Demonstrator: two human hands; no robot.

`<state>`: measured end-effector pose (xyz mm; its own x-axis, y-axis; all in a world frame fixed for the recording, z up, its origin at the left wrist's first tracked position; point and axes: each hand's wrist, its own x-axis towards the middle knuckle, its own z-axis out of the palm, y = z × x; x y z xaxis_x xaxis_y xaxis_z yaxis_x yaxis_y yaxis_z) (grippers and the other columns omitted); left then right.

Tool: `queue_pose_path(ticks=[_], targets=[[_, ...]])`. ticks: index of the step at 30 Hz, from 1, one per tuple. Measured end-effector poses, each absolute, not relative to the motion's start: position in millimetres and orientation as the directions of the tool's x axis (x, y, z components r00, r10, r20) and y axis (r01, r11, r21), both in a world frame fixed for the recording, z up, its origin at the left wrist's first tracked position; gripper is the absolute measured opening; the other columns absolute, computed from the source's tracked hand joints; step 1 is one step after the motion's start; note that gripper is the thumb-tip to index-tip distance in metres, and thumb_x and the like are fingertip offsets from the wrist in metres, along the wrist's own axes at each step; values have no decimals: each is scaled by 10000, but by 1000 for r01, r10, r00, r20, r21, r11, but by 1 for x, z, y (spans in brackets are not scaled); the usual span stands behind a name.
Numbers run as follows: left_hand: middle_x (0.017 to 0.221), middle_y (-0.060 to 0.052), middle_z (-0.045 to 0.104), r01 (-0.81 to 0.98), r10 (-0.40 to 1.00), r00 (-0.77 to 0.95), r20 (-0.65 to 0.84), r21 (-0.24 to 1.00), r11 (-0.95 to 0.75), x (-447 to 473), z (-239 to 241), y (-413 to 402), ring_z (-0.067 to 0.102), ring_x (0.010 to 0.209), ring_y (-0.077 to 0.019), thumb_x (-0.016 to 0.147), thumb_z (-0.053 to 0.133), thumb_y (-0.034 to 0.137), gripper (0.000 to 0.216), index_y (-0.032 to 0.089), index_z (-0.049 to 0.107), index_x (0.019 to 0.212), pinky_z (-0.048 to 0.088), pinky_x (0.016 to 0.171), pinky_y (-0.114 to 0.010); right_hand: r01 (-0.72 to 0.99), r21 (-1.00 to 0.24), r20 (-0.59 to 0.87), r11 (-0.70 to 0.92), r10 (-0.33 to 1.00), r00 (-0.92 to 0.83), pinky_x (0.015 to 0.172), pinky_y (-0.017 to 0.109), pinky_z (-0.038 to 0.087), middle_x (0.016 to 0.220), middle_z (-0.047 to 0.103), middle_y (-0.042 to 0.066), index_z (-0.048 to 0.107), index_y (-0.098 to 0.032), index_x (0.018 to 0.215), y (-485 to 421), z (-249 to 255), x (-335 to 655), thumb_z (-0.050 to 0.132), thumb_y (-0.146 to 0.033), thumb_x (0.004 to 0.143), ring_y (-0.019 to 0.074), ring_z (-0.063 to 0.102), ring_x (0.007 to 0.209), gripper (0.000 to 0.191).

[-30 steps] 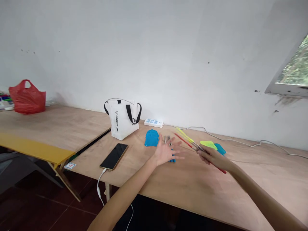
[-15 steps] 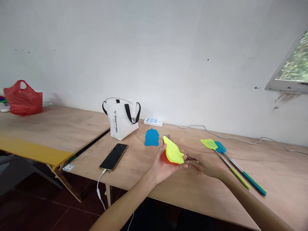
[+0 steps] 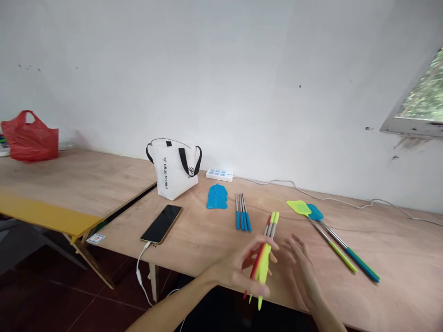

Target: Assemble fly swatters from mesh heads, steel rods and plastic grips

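Observation:
My left hand [image 3: 244, 267] is closed around a stack of yellow and red fly swatter heads [image 3: 263, 267], seen nearly edge-on above the table's front edge. Just to its right, my right hand [image 3: 301, 265] is slightly blurred, with its fingers stretched and nothing in them. Beyond the left hand are several metal rods with yellow and red handles [image 3: 272, 223], partly hidden by that hand. Several rods with blue handles [image 3: 242, 219] lie farther back. A stack of blue swatter heads [image 3: 217, 197] lies to their left.
On the right lie a yellow fly swatter [image 3: 332, 244] and a blue one [image 3: 356, 256]. A phone [image 3: 162, 224] on a charging cable, a white bag [image 3: 176, 175] and a power strip [image 3: 219, 174] stand left and back. A red plastic bag [image 3: 32, 140] sits on the neighbouring table.
My left hand has drawn the swatter heads down toward me and turned them edge-on. My right hand has moved away from the left and opened. The blue-handled rods are now uncovered.

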<state>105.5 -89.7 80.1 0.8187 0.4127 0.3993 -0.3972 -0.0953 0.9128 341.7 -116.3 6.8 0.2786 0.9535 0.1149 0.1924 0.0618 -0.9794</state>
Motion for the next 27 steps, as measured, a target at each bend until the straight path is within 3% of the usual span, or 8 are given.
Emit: queue_pose_path(ticks=[3, 6, 7, 9, 11, 14, 22, 27], targets=[[1389, -80, 464, -228, 271, 875, 401, 836, -500, 109, 75, -96, 505, 1281, -315, 621, 900, 459, 721, 308, 629, 1272, 375, 1147, -483, -51, -998, -32, -26, 992, 123, 848, 496, 603, 1135, 709, 100, 580, -300, 1281, -122, 15, 323, 267, -758, 951, 315, 686, 1088, 645], [1394, -46, 451, -160, 119, 943, 311, 737, -657, 114, 67, -98, 520, 1273, -296, 619, 871, 533, 785, 341, 592, 1326, 402, 1131, -426, -424, -902, -109, -76, 993, 53, 689, 356, 609, 926, 721, 51, 610, -255, 1178, -116, 38, 306, 554, -673, 915, 211, 708, 792, 497], [1395, -42, 451, -141, 99, 954, 284, 713, -686, 116, 64, -98, 530, 1263, -292, 611, 870, 541, 827, 348, 566, 1356, 417, 1119, -415, -539, -838, -127, -87, 991, 37, 582, 293, 578, 806, 687, 3, 610, -255, 1143, -113, 45, 302, 665, -602, 881, 154, 653, 635, 438], [1393, -46, 459, -103, 110, 956, 272, 664, -740, 117, 60, -99, 545, 1240, -286, 606, 873, 540, 887, 353, 522, 1399, 428, 1108, -406, -673, -733, -142, -99, 990, 9, 371, 190, 402, 592, 525, -91, 602, -257, 1044, -104, 54, 296, 797, -480, 811, 63, 413, 396, 377], [1394, -56, 470, -70, 150, 943, 297, 619, -783, 116, 58, -100, 549, 1230, -287, 607, 879, 533, 907, 348, 503, 1411, 430, 1103, -403, -721, -686, -155, -103, 988, 6, 300, 150, 206, 509, 360, -139, 572, -250, 959, -94, 57, 291, 839, -422, 776, 29, 203, 344, 366], [1380, -63, 485, -6, 218, 926, 307, 591, -807, 114, 60, -101, 549, 1218, -288, 619, 880, 529, 883, 345, 505, 1397, 444, 1084, -394, -729, -676, -175, -102, 984, 25, 315, 137, 100, 506, 265, -155, 532, -243, 921, -80, 56, 285, 830, -406, 782, 24, 114, 363, 368], [1307, -80, 510, 37, 269, 892, 362, 535, -844, 105, 84, -82, 567, 1153, -271, 597, 892, 532, 832, 290, 580, 1329, 471, 1040, -376, -676, -734, -115, -66, 993, 28, 321, 133, 77, 526, 206, -157, 486, -236, 880, -40, 79, 272, 766, -416, 841, 28, 91, 382, 335], [1302, -75, 525, 72, 324, 877, 355, 569, -819, 96, 115, -71, 564, 1173, -287, 634, 870, 526, 759, 300, 606, 1309, 465, 1045, -408, -630, -775, -104, -41, 992, 64, 306, 137, 116, 522, 192, -149, 487, -244, 866, 2, 94, 265, 685, -414, 908, 38, 121, 367, 264]])
